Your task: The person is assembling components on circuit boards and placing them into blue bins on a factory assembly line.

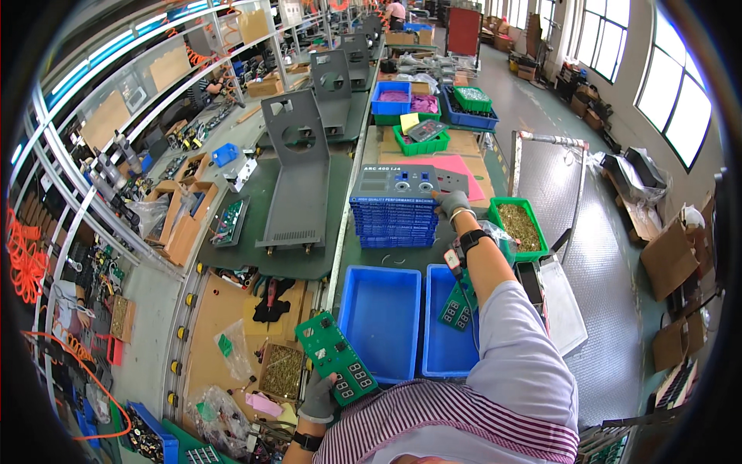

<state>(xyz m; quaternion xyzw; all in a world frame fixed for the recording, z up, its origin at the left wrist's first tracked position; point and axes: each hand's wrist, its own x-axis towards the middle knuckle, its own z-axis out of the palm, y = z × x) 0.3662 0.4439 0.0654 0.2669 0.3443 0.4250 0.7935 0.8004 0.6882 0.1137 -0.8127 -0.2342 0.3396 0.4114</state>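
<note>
one green circuit board (331, 349), digits (361, 377) white, rests in the left hand (317, 400).

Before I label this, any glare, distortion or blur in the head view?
Head view: windows at upper right blown nearly white and slanted by the fisheye; black, curved vignette round the rim; green circuit board in the left hand looks sharp; far background detail too small to judge focus.

Bright, dark-framed windows (674, 85) line the pale right-hand wall (635, 130) above a grey floor (529, 108).
</note>
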